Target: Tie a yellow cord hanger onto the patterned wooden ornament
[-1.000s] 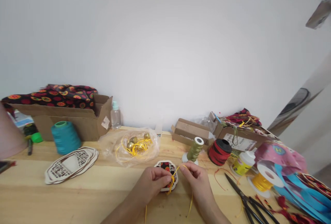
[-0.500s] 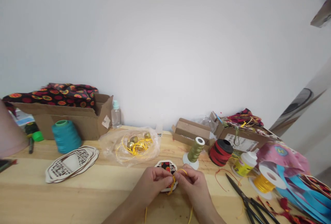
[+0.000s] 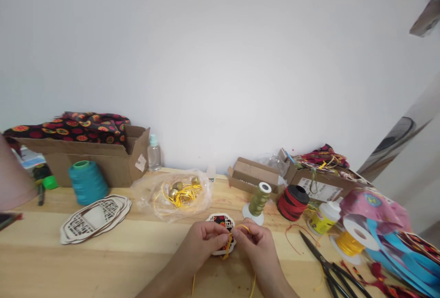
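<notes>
Yellow cord [image 3: 228, 244]: runs between left hand [image 3: 202, 241] and right hand [image 3: 257, 241], near the front middle of the wooden table [image 3: 154, 266]; loops up at the right fingers, with loose lengths showing below both hands.
Left hand: thumb and forefinger pinched together on the cord, over the right part of the framed patch [image 3: 217, 219].
Right hand: thumb and forefinger likewise clamped on the cord, just beside the left fingertips — cannot tell whether touching.
Framed patch: under and behind the fingertips; pale cut-out rim around dark patterned fabric, partly hidden.
Olive thread spool [image 3: 257, 204]: upright, just beyond the right hand.
Red-and-black spool [image 3: 293, 204]: to the right of the olive one, near glue bottle [image 3: 323, 217].
Scissors [image 3: 323, 259]: lying to the right of the right hand, blades pointing away — near yellow cord spool [image 3: 348, 244], tilted.
Bells [image 3: 177, 186]: brass-coloured, with tangled yellow cord on clear plastic bag [image 3: 206, 197], beyond the left hand.
Cut-out frames [image 3: 79, 227]: stacked at left, in front of teal thread cone [image 3: 87, 183].
</notes>
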A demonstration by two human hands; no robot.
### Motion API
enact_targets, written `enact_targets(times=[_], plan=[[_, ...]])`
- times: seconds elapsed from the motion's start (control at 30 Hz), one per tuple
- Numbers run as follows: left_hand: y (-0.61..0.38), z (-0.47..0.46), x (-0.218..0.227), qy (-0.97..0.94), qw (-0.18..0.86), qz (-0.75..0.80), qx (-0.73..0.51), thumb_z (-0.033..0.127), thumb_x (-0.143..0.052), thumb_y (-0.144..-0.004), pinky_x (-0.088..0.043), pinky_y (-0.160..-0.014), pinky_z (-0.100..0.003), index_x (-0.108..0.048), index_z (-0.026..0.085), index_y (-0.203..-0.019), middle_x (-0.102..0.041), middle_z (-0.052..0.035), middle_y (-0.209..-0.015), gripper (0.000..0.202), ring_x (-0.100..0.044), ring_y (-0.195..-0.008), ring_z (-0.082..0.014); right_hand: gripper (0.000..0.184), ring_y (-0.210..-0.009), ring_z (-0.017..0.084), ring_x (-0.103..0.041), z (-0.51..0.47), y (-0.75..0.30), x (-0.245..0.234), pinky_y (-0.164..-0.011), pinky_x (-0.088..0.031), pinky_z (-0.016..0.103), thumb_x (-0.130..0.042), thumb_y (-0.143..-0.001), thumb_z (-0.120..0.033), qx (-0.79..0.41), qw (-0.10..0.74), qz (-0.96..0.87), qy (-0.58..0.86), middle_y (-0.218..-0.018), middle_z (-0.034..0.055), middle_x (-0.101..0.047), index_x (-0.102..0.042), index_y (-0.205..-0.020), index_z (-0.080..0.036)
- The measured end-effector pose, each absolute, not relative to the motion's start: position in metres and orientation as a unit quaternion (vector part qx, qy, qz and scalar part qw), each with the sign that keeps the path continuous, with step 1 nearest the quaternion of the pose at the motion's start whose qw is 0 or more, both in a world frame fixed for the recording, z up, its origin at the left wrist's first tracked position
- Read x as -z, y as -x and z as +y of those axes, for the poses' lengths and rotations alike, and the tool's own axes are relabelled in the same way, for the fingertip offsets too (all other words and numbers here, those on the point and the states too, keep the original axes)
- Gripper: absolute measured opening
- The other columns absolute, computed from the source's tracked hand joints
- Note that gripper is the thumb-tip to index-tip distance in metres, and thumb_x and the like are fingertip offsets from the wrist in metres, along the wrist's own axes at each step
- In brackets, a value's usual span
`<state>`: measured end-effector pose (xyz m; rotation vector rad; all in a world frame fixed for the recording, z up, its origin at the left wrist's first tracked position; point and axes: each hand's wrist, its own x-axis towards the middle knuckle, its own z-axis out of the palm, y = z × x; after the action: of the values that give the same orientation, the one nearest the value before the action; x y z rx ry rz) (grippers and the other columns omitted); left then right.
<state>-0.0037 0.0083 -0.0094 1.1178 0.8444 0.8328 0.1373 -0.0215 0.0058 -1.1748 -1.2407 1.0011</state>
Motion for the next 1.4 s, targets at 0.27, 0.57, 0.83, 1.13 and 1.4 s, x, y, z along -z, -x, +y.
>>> enact_targets(times=[0.27, 0.57, 0.83, 1.13, 1.4], plan=[[0.004, 0.006, 0.001, -0.522, 0.676, 0.374, -0.362, 0.032, -0.069, -0.055, -0.037, -0.051, -0.021, -0.070, 0.010, -0.063, -0.064, -0.0019, -0.053, 0.023, -0.050, -0.049, -0.0102, 0.024, -0.049, 0.008, -0.033, -0.023, -0.135, -0.009, -0.045, -0.025, 0.020, -0.060, -0.064, -0.023, -0.356, 0.544, -0.549, 0.526, -0.050, -0.0044, -0.034, -0.056, -0.042, -0.013], [0.003, 0.004, -0.009, -0.444, 0.677, 0.425, -0.404, 0.034, -0.073, -0.047, -0.013, -0.031, -0.016, -0.064, 0.012, -0.053, -0.044, 0.0086, -0.029, 0.024, -0.020, -0.027, 0.0002, 0.027, -0.040, 0.005, -0.029, -0.014, -0.153, -0.007, -0.041, -0.024, 0.018, -0.062, -0.064, -0.036, -0.527, 0.540, -0.437, 0.490, -0.042, -0.0069, -0.035, -0.057, -0.055, -0.011], [0.000, 0.005, -0.009, -0.413, 0.676, 0.435, -0.427, 0.038, -0.074, -0.041, -0.013, -0.029, -0.016, -0.062, 0.013, -0.050, -0.036, 0.0110, -0.022, 0.030, -0.019, -0.022, -0.0004, 0.012, -0.036, 0.002, -0.021, -0.021, -0.153, -0.016, -0.036, -0.012, 0.014, -0.055, -0.064, -0.022, -0.769, 0.443, -0.291, 0.357, -0.041, -0.0084, -0.032, -0.058, -0.064, -0.011], [0.003, 0.008, 0.003, -0.455, 0.678, 0.407, -0.409, 0.034, -0.071, -0.049, -0.031, -0.041, -0.019, -0.068, 0.011, -0.058, -0.059, 0.0012, -0.042, 0.025, -0.042, -0.037, -0.0065, 0.036, -0.028, 0.001, -0.027, -0.022, -0.144, -0.015, -0.032, -0.010, 0.015, -0.064, -0.064, -0.029, -0.662, 0.444, -0.433, 0.421, -0.034, -0.0057, -0.049, -0.059, -0.094, -0.009], [0.006, 0.005, -0.005, -0.481, 0.680, 0.387, -0.395, 0.035, -0.069, -0.052, -0.025, -0.039, -0.018, -0.069, 0.013, -0.058, -0.048, 0.0061, -0.033, 0.023, -0.031, -0.034, -0.0040, 0.041, -0.029, 0.001, -0.031, -0.025, -0.137, -0.013, -0.035, -0.013, 0.015, -0.068, -0.059, -0.032, -0.627, 0.444, -0.466, 0.439, -0.033, -0.0068, -0.046, -0.063, -0.094, -0.011]])
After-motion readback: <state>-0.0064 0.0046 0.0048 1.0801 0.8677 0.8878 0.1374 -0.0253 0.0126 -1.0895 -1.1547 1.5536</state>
